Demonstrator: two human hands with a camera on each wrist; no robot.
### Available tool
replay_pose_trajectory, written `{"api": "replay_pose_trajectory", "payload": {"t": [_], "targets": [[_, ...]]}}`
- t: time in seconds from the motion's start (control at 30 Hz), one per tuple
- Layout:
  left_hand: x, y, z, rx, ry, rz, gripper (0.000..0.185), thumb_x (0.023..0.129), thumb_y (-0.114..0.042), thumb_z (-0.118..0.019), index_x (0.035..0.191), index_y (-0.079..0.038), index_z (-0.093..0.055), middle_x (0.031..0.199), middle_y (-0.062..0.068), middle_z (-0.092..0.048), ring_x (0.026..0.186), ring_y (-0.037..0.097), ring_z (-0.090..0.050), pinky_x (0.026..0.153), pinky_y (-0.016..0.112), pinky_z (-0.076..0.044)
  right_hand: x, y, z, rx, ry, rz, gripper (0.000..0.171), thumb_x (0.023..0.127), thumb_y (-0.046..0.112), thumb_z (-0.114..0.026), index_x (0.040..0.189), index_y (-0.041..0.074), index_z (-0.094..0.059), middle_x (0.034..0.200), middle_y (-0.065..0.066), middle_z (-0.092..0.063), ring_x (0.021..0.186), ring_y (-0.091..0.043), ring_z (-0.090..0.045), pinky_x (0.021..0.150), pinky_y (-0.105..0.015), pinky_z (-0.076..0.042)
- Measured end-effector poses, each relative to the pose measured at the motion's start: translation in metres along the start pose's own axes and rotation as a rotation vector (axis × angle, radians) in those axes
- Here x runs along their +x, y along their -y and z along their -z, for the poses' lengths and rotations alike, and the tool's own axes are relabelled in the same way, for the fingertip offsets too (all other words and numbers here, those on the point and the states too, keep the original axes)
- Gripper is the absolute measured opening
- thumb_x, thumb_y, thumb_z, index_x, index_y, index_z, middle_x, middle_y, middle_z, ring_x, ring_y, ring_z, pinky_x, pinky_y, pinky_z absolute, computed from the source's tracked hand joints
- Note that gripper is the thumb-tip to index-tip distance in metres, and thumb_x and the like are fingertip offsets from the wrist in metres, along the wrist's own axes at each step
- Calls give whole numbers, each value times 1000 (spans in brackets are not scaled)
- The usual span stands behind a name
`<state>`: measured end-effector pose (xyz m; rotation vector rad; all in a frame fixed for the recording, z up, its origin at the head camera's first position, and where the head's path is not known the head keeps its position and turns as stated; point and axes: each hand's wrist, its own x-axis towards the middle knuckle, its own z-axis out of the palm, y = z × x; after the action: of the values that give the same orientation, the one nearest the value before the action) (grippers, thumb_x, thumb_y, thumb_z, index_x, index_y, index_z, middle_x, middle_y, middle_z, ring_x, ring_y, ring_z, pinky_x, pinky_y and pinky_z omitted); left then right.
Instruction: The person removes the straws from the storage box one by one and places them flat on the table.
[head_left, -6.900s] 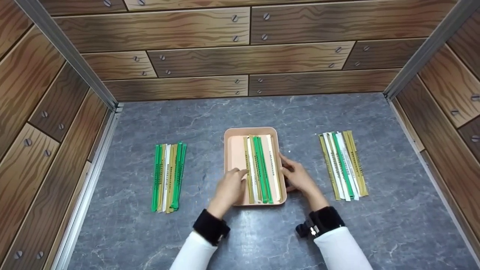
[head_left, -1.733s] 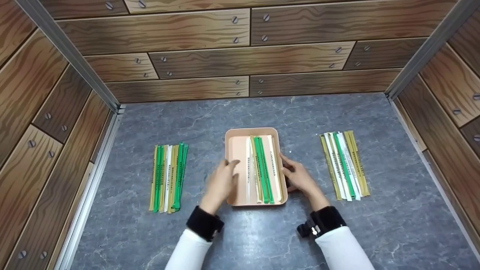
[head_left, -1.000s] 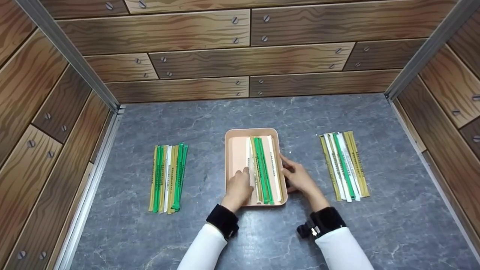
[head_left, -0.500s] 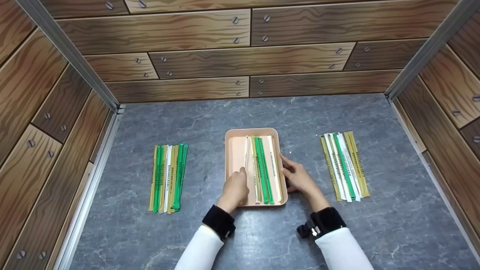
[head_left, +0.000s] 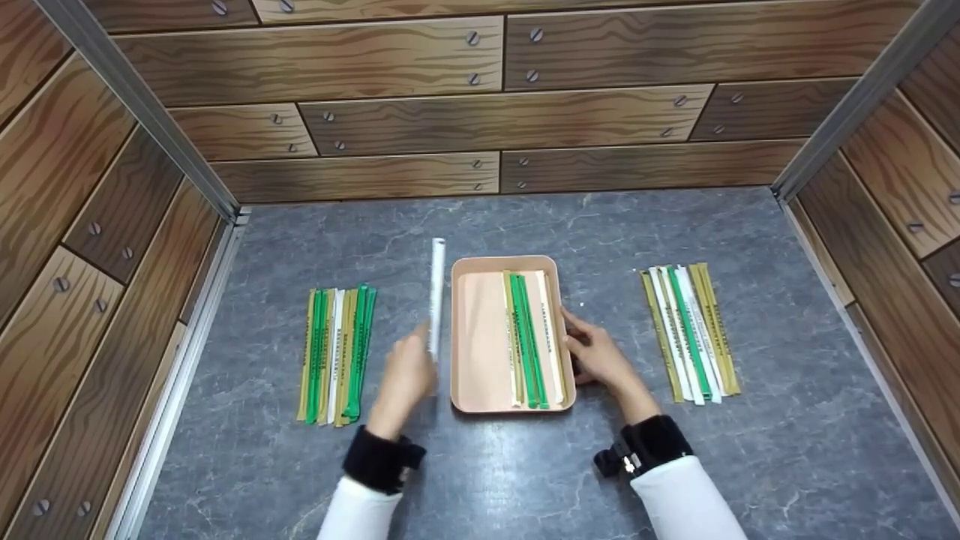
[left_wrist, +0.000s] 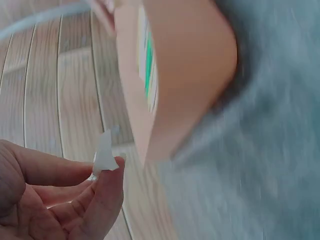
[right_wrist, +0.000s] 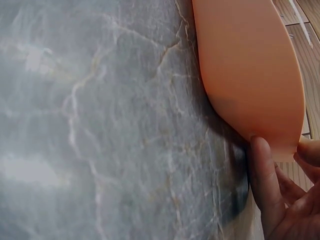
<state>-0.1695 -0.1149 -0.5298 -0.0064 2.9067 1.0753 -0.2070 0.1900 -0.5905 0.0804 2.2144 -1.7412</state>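
My left hand [head_left: 409, 367] pinches a long white paper-wrapped straw [head_left: 437, 289] and holds it upright-looking, beyond the left side of the tray. In the left wrist view, thumb and finger close on the wrapper's flat white end [left_wrist: 105, 155]. Several wrapped straws in green [head_left: 526, 337], white and tan lie lengthwise in the right half of the pink tray [head_left: 480, 411]. At the tray's right side, my right hand [head_left: 600, 356] grips the wall. The right wrist view shows its thumb [right_wrist: 262, 165] against the tray's outer side and a finger across the edge.
A row of green, white and tan wrapped straws [head_left: 336, 356] lies left of the tray. Another mixed row [head_left: 686, 330] lies to its right. Wood-patterned panels [head_left: 405, 124] wall in the grey marbled tabletop [head_left: 480, 480] at the back and both sides.
My left hand has lifted the leftmost white straw out of the tray and carried it left past the rim. A tan straw has joined the left row since the oldest frame. The right hand stays put.
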Motion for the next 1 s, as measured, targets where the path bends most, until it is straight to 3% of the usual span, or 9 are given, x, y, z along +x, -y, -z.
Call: {"api": "replay_pose_trajectory", "payload": {"t": [0.13, 0.23, 0.33, 0.47, 0.8, 1.0], "targets": [[-3, 25, 21, -35, -49, 53, 63, 82, 17, -53, 143, 4, -44, 105, 27, -65, 86, 40, -66, 73, 47, -57, 0, -1, 0, 1, -6, 1, 55, 102, 7, -50, 153, 21, -36, 130, -28, -52, 88, -34, -65, 53, -48, -57], [-3, 45, 31, -2, -65, 110, 61, 83, 15, -49, 143, 5, -44, 108, 28, -65, 88, 40, -64, 75, 49, -55, 1, -2, 0, -9, -12, 17, 55, 101, 7, -51, 153, 19, -36, 130, -29, -53, 90, -35, -65, 51, -48, -57], [-5, 63, 38, 50, -48, 178, 59, 85, 13, -45, 144, 3, -44, 113, 29, -63, 87, 40, -64, 71, 49, -54, 1, -2, 0, -14, -13, 25, 56, 101, 6, -52, 153, 19, -36, 129, -30, -53, 90, -36, -65, 51, -48, -57], [-7, 80, 40, 94, -36, 221, 57, 85, 13, -48, 141, 3, -48, 116, 30, -62, 92, 43, -64, 69, 52, -53, 0, -1, 0, -19, -6, 18, 56, 101, 7, -51, 153, 19, -36, 129, -29, -53, 88, -35, -65, 50, -48, -57], [-9, 94, 34, 128, -29, 268, 56, 84, 12, -57, 139, 0, -52, 115, 28, -62, 94, 44, -63, 69, 56, -53, 1, -1, 0, -19, 2, 21, 55, 101, 7, -51, 153, 18, -36, 126, -29, -54, 85, -33, -65, 51, -48, -57], [-9, 96, 31, 153, -41, 263, 55, 82, 11, -57, 136, 2, -54, 118, 30, -61, 98, 47, -62, 72, 58, -52, 0, 0, 1, -43, -5, 26, 55, 101, 9, -52, 153, 18, -36, 125, -28, -55, 86, -32, -65, 50, -47, -57]]}}
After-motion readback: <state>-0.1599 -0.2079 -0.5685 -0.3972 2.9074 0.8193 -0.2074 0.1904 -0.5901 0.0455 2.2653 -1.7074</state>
